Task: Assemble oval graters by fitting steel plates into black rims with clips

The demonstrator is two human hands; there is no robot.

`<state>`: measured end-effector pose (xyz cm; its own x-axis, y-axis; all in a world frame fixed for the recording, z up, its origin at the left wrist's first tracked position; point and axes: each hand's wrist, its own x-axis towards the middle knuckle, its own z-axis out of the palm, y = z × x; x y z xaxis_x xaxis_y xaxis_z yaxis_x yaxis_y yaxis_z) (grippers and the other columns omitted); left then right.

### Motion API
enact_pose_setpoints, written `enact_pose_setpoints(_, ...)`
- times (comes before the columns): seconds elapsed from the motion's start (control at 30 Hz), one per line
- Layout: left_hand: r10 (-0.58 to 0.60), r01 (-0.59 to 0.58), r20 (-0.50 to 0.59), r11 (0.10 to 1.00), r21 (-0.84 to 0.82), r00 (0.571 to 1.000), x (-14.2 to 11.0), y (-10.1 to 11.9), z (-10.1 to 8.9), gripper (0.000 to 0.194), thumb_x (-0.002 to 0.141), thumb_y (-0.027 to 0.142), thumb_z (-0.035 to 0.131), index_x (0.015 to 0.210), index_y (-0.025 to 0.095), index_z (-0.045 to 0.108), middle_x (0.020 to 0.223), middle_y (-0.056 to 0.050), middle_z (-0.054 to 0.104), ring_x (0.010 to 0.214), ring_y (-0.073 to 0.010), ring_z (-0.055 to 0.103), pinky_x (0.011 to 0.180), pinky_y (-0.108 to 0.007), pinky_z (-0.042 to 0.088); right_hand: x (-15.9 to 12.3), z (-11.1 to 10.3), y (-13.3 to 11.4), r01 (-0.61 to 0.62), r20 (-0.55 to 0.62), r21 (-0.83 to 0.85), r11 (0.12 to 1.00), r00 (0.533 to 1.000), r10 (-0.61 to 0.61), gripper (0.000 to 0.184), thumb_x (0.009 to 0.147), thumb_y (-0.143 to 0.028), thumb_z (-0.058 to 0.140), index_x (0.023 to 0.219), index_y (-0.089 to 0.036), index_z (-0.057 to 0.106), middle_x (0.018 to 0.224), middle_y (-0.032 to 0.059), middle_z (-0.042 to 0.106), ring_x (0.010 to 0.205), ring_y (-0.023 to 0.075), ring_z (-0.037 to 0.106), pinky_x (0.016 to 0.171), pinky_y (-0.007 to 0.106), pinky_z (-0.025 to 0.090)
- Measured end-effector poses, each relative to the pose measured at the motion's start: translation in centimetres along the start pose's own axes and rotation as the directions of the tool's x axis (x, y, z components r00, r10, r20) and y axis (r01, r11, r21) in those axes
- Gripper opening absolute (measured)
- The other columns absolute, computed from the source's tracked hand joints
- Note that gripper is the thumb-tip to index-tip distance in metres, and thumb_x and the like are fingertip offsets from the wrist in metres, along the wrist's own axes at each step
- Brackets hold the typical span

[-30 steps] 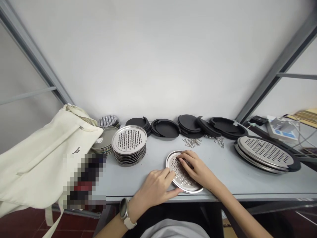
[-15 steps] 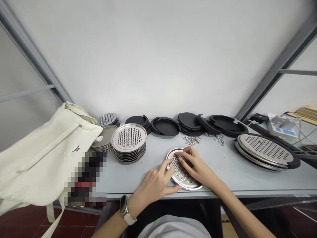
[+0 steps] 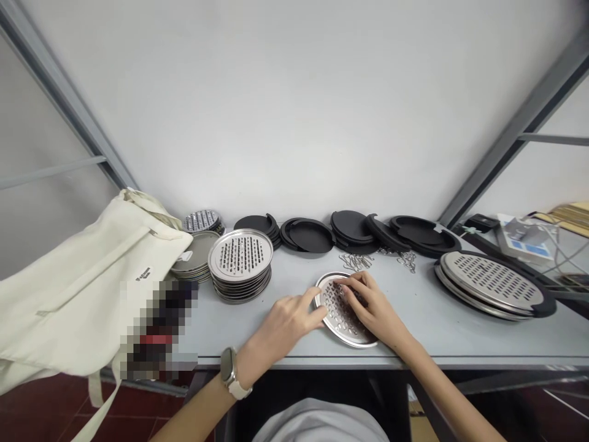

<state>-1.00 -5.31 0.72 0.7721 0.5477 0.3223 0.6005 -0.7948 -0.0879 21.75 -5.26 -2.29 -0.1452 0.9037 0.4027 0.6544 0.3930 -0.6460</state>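
A round steel grater disc (image 3: 338, 316) lies flat near the front edge of the grey table (image 3: 294, 294). My left hand (image 3: 285, 325), with a watch on its wrist, holds the disc's left rim between thumb and fingers. My right hand (image 3: 372, 307) rests on top of the disc with its fingers curled and pressed onto the perforated face. What lies under those fingertips is hidden.
A stack of perforated steel discs (image 3: 240, 265) stands to the left, with more discs (image 3: 197, 245) behind it and a cream cloth bag (image 3: 78, 288) beside them. Black round rims (image 3: 350, 230) line the back. Small wire clips (image 3: 356, 262) lie loose. Larger grater discs in black rims (image 3: 494, 283) sit on the right.
Both hands and the disc have shifted slightly away from the table's front edge. My left hand has closed onto the disc's left rim.
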Motion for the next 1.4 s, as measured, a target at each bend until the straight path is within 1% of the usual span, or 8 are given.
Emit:
enact_pose_setpoints(0.2, 0.130, -0.126, -0.090, 0.991, 0.051, 0.987, 3.9, -0.8, -2.9, 0.020, 0.097, 0.034, 0.041, 0.103, 0.021, 0.055, 0.112, -0.005, 0.055, 0.081, -0.0121, 0.058, 0.062, -0.023, 0.042, 0.5, -0.6, 1.3, -0.083, -0.121, 0.104, 0.991, 0.988, 0.095, 0.028, 0.096, -0.040, 0.042, 0.111, -0.025, 0.061, 0.104, 0.0069, 0.058, 0.101, 0.0236, 0.055, 0.092, 0.041, 0.043)
enact_pose_setpoints(0.4, 0.206, -0.216, -0.154, 0.975, -0.051, 0.966, 6.7, -1.6, -3.6, 0.028, 0.097, 0.041, 0.040, 0.108, 0.021, 0.056, 0.112, -0.002, 0.055, 0.084, -0.0097, 0.058, 0.062, -0.021, 0.041, 0.6, -1.3, 1.9, -0.177, -0.139, 0.270, 0.947, 0.966, 0.220, 0.032, 0.092, -0.046, 0.045, 0.108, -0.025, 0.063, 0.112, 0.0048, 0.063, 0.107, 0.0238, 0.056, 0.097, 0.038, 0.040)
enact_pose_setpoints(0.57, 0.221, -0.257, -0.170, 0.940, -0.225, 0.960, 8.6, -1.5, -3.9, 0.036, 0.098, 0.045, 0.035, 0.118, 0.023, 0.054, 0.114, 0.000, 0.058, 0.086, -0.0098, 0.061, 0.063, -0.020, 0.040, 0.6, -1.8, 2.1, -0.288, -0.107, 0.429, 0.856, 0.925, 0.365, 0.039, 0.086, -0.054, 0.052, 0.106, -0.024, 0.066, 0.111, 0.0040, 0.067, 0.109, 0.0269, 0.057, 0.101, 0.040, 0.038)
enact_pose_setpoints(0.7, 0.252, -0.301, -0.187, 0.900, -0.315, 0.949, 10.1, -1.3, -4.1, 0.039, 0.097, 0.047, 0.032, 0.110, 0.020, 0.057, 0.111, -0.001, 0.059, 0.085, -0.0113, 0.062, 0.060, -0.021, 0.038, 0.3, -2.0, 2.6, -0.337, -0.073, 0.574, 0.746, 0.886, 0.457, 0.045, 0.078, -0.058, 0.060, 0.103, -0.021, 0.068, 0.106, 0.0055, 0.070, 0.109, 0.0302, 0.058, 0.098, 0.042, 0.042)
enact_pose_setpoints(0.93, 0.321, -0.360, -0.164, 0.810, -0.463, 0.933, 11.4, -1.7, -4.6, 0.033, 0.097, 0.044, 0.037, 0.104, 0.021, 0.059, 0.097, 0.000, 0.065, 0.081, -0.0127, 0.062, 0.064, -0.021, 0.038, 0.0, -2.0, 3.7, -0.323, -0.050, 0.557, 0.765, 0.907, 0.419, 0.036, 0.081, -0.053, 0.058, 0.101, -0.025, 0.068, 0.102, 0.0031, 0.071, 0.100, 0.0295, 0.061, 0.090, 0.041, 0.048)
enact_pose_setpoints(1.13, 0.303, -0.336, -0.146, 0.843, -0.420, 0.942, 8.6, -2.5, -4.3, 0.033, 0.099, 0.041, 0.035, 0.115, 0.023, 0.057, 0.112, -0.001, 0.064, 0.095, -0.0126, 0.061, 0.074, -0.020, 0.041, 0.4, -1.6, 2.5, -0.242, -0.055, 0.402, 0.883, 0.956, 0.287, 0.034, 0.088, -0.050, 0.052, 0.105, -0.024, 0.067, 0.109, 0.0057, 0.066, 0.111, 0.0278, 0.055, 0.101, 0.041, 0.039)
enact_pose_setpoints(1.23, 0.301, -0.312, -0.085, 0.888, -0.338, 0.950, 5.2, -2.8, -3.2, 0.032, 0.098, 0.040, 0.037, 0.109, 0.020, 0.059, 0.103, -0.003, 0.065, 0.092, -0.0133, 0.061, 0.075, -0.021, 0.042, 0.4, -1.2, 1.2, -0.103, -0.005, 0.255, 0.961, 0.994, 0.108, 0.030, 0.094, -0.041, 0.045, 0.110, -0.025, 0.065, 0.108, 0.0068, 0.062, 0.107, 0.0244, 0.055, 0.100, 0.041, 0.039)
enact_pose_setpoints(1.4, 0.240, -0.238, -0.022, 0.940, -0.242, 0.970, -0.2, -2.7, -1.0, 0.026, 0.100, 0.028, 0.036, 0.099, 0.017, 0.059, 0.088, -0.003, 0.063, 0.075, -0.0112, 0.061, 0.066, -0.021, 0.042, -0.1, -0.1, 0.0, 0.055, 0.127, 0.038, 0.998, 0.990, -0.060, 0.031, 0.096, -0.031, 0.043, 0.121, -0.027, 0.060, 0.101, 0.0080, 0.054, 0.098, 0.0223, 0.054, 0.093, 0.040, 0.044)
